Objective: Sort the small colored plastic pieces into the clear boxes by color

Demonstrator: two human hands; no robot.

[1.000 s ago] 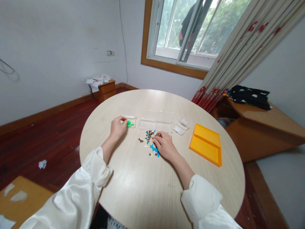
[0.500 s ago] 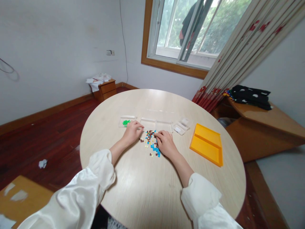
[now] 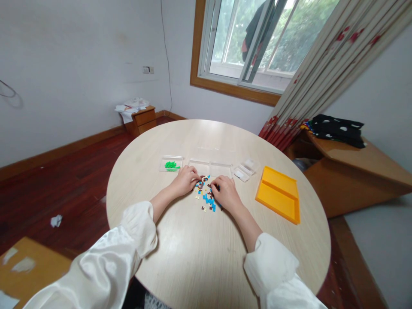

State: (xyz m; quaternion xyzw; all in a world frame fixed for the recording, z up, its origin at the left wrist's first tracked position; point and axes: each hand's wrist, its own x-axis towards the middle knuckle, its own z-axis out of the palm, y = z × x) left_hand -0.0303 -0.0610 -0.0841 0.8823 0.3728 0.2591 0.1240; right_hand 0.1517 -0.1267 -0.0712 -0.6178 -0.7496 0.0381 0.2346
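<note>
Small building bricks in blue, brown, cream and yellow (image 3: 208, 201) lie in a loose pile on the round table. My left hand (image 3: 185, 180) is at the pile's left edge, thumb and fingers drawn together in a pinch. Whatever is between those fingertips is too small to make out. On the pile's right side my right hand (image 3: 224, 192) is bent over the bricks with its fingers curled in. A dark brick shows by its fingertips, but its grip is hidden. Green bricks (image 3: 171, 165) lie in a small clear tray (image 3: 162, 163) beyond my left hand.
Behind the pile stands a clear two-part box (image 3: 220, 169). A small clear compartment case (image 3: 245, 171) is to its right. Farther right lies a yellow two-section tray (image 3: 277, 201). The round table's (image 3: 180, 257) edge curves around everything.
My left hand has moved right, from beside the green bricks' tray to the pile. My right hand stays by the pile, with its fingers slightly shifted.
</note>
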